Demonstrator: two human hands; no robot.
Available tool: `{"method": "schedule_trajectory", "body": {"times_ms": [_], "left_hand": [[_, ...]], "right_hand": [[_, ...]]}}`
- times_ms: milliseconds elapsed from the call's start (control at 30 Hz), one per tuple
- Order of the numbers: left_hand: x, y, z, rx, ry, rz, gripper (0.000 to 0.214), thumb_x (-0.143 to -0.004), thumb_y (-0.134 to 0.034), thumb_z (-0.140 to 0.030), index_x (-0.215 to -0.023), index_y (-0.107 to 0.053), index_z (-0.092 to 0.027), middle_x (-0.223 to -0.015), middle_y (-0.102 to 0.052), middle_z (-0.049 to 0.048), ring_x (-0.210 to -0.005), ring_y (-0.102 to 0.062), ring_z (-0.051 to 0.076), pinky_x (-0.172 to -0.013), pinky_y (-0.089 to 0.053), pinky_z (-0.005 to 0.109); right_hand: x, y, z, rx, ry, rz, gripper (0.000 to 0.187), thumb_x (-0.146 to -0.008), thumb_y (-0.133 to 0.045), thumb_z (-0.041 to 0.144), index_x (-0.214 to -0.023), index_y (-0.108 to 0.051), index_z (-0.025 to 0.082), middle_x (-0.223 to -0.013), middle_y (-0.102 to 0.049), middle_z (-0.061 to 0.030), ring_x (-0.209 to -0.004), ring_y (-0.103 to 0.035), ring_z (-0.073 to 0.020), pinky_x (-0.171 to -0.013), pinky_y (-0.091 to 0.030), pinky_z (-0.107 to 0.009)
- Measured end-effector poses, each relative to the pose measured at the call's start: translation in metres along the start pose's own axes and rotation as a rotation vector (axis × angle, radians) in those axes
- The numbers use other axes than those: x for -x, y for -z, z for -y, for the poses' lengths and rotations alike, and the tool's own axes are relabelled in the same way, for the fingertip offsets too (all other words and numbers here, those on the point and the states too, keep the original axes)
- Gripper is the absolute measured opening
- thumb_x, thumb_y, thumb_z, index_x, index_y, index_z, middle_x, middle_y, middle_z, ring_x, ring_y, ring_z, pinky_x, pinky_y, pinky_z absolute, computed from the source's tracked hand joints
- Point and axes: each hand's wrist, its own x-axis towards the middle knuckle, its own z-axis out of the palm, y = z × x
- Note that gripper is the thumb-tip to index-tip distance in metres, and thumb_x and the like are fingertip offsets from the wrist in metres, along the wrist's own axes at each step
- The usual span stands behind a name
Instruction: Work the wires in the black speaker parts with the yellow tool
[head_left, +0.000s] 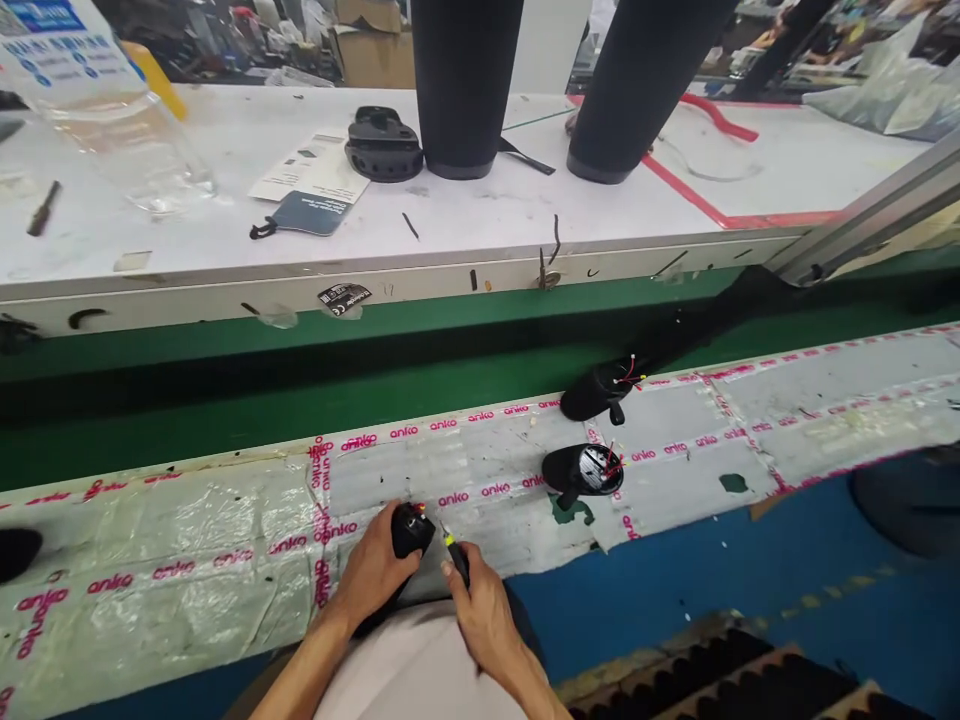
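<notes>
My left hand (375, 560) is closed around a black cylinder-shaped housing (411, 530), tilted up in front of my body. Small coloured wires show at its top end. Between the fingers of my right hand (484, 615) is a slim tool (454, 553) with a black-and-yellow handle and a thin pale tip; its exact kind is hard to make out. The tip points up and left, close to the housing's end but seemingly apart from it. To the right, two similar black housings lie on the wrapped board, one nearer (562, 468) and one farther (589, 395), with red wires sticking out.
A long board (420, 470) wrapped in plastic and pink-printed tape runs across in front of me. Behind it, a white bench (247, 245) carries a clear bottle (142, 150), a paper tag (311, 210), a black part (384, 145) and two tall black columns. Dark pieces fill trays (720, 670) at lower right.
</notes>
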Motion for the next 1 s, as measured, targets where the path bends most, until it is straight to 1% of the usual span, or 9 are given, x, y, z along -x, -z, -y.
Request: {"method": "schedule_trajectory", "body": {"times_ms": [67,133,200,300,433,600,767,1000], "left_hand": [[0.000,-0.002,0.004,-0.048,-0.029,-0.056,0.070,-0.078,-0.066,-0.038,-0.140,-0.043,-0.016,-0.141,-0.055,0.0161,-0.130,-0.055,0.032,-0.109,-0.044,0.046],[0.000,-0.002,0.006,-0.079,-0.039,-0.070,0.064,-0.076,-0.069,-0.042,-0.134,-0.049,-0.019,-0.133,-0.061,0.0131,-0.123,-0.060,0.032,-0.102,-0.049,0.046],[-0.001,-0.003,0.006,-0.101,-0.036,-0.051,0.062,-0.076,-0.069,-0.043,-0.132,-0.052,-0.020,-0.128,-0.064,0.0119,-0.120,-0.061,0.032,-0.100,-0.050,0.045],[-0.002,-0.006,0.005,-0.141,-0.017,-0.027,0.068,-0.077,-0.068,-0.043,-0.137,-0.048,-0.017,-0.131,-0.063,0.0145,-0.124,-0.060,0.033,-0.101,-0.050,0.045],[-0.003,-0.008,0.004,-0.184,-0.014,-0.012,0.070,-0.077,-0.067,-0.040,-0.138,-0.045,-0.014,-0.133,-0.062,0.0162,-0.125,-0.059,0.034,-0.102,-0.048,0.045],[-0.003,-0.008,0.007,-0.195,-0.022,-0.012,0.068,-0.077,-0.067,-0.038,-0.137,-0.045,-0.013,-0.133,-0.061,0.0172,-0.124,-0.059,0.034,-0.101,-0.049,0.046],[-0.003,-0.010,0.009,-0.184,-0.041,-0.022,0.068,-0.077,-0.069,-0.036,-0.138,-0.045,-0.017,-0.131,-0.062,0.0152,-0.122,-0.060,0.033,-0.100,-0.049,0.045],[-0.005,-0.012,0.007,-0.196,-0.053,-0.015,0.070,-0.077,-0.070,-0.036,-0.138,-0.045,-0.014,-0.131,-0.062,0.0161,-0.122,-0.060,0.034,-0.100,-0.050,0.046]], "right_hand": [[-0.002,-0.001,0.002,0.124,0.066,0.026,0.040,-0.102,-0.034,0.031,-0.130,-0.057,0.015,-0.120,-0.070,-0.0148,-0.108,-0.068,-0.0273,-0.089,-0.051,-0.037],[-0.005,-0.002,0.006,0.243,0.098,0.073,0.039,-0.100,-0.032,0.023,-0.130,-0.057,0.015,-0.120,-0.070,-0.0142,-0.106,-0.069,-0.0272,-0.087,-0.051,-0.036],[-0.007,-0.003,0.010,0.320,0.097,0.117,0.040,-0.101,-0.032,0.021,-0.133,-0.054,0.015,-0.119,-0.070,-0.0142,-0.103,-0.070,-0.0269,-0.085,-0.052,-0.036],[-0.009,-0.005,0.016,0.384,0.095,0.146,0.039,-0.104,-0.031,0.024,-0.137,-0.049,0.015,-0.117,-0.071,-0.0138,-0.100,-0.071,-0.0266,-0.082,-0.051,-0.035],[-0.012,-0.004,0.024,0.444,0.073,0.186,0.033,-0.105,-0.033,0.026,-0.130,-0.052,0.017,-0.108,-0.073,-0.0113,-0.092,-0.072,-0.0263,-0.075,-0.049,-0.034],[-0.014,-0.004,0.027,0.465,0.050,0.223,0.027,-0.105,-0.034,0.025,-0.121,-0.055,0.017,-0.102,-0.074,-0.0089,-0.089,-0.072,-0.0263,-0.070,-0.045,-0.033],[-0.015,-0.006,0.024,0.495,0.042,0.232,0.024,-0.103,-0.038,0.022,-0.121,-0.054,0.018,-0.101,-0.074,-0.0078,-0.088,-0.072,-0.0255,-0.068,-0.043,-0.032],[-0.016,-0.003,0.026,0.542,0.046,0.247,0.022,-0.104,-0.038,0.024,-0.118,-0.055,0.019,-0.100,-0.073,-0.0074,-0.086,-0.072,-0.0243,-0.067,-0.043,-0.031]]}}
